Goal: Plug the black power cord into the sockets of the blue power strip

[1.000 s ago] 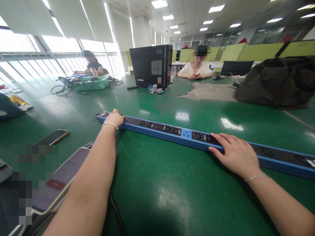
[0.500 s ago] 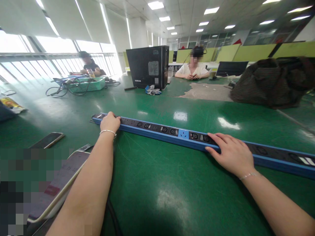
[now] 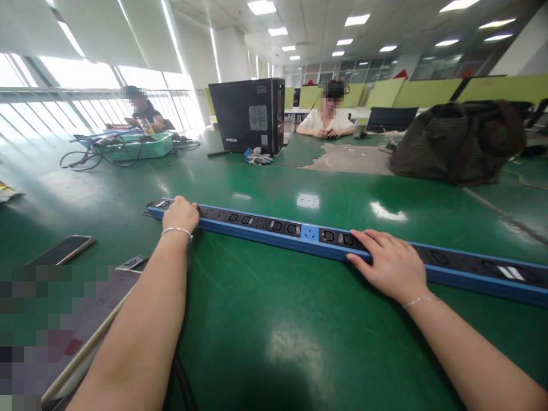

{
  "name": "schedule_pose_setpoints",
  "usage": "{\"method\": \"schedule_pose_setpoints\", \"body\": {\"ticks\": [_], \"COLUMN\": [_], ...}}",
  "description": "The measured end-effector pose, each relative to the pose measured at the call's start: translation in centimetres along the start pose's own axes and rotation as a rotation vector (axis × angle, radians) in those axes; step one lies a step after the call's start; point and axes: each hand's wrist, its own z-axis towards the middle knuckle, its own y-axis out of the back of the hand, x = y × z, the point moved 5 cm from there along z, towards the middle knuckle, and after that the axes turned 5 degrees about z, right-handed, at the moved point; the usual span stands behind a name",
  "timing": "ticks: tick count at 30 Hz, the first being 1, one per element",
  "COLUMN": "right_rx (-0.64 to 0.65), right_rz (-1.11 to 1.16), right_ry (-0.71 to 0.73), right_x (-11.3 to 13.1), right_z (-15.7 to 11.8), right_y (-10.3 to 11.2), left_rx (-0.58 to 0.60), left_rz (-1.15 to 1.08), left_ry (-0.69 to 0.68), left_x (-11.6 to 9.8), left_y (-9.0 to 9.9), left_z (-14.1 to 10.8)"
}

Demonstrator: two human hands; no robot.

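Two-handed hold on the power strip (image 3: 310,233): your left hand (image 3: 180,214) closed near its far end, right hand (image 3: 396,265) closed farther along; long axis slants nearer rightward.

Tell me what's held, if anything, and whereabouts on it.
The power strip: the left hand holds it near its left end, the right hand right of the blue socket.

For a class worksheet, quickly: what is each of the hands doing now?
Left hand: closed around the power strip.
Right hand: gripping the same strip.
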Motion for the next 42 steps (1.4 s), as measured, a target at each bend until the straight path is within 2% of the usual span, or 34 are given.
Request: {"method": "schedule_pose_setpoints", "body": {"ticks": [5,14,32,42], "right_rx": [0.000,0.007,0.018,0.037], "right_rz": [0.000,0.008,0.054,0.072], "right_ry": [0.001,-0.008,-0.028,-0.035], "right_x": [0.0,0.0,0.0,0.0], "right_z": [0.0,0.0,0.1,0.1], "right_y": [-0.1,0.0,0.0,0.0], "left_rx": [0.042,0.030,-0.037,-0.138], "left_rz": [-0.010,-0.018,0.003,0.083], "left_ry": [-0.023,-0.014,0.049,-0.019], "left_x": [-0.2,-0.2,0.0,-0.4], "left_y": [0.1,0.2,0.1,0.6], "left_z": [0.1,0.1,-0.6,-0.9]}}
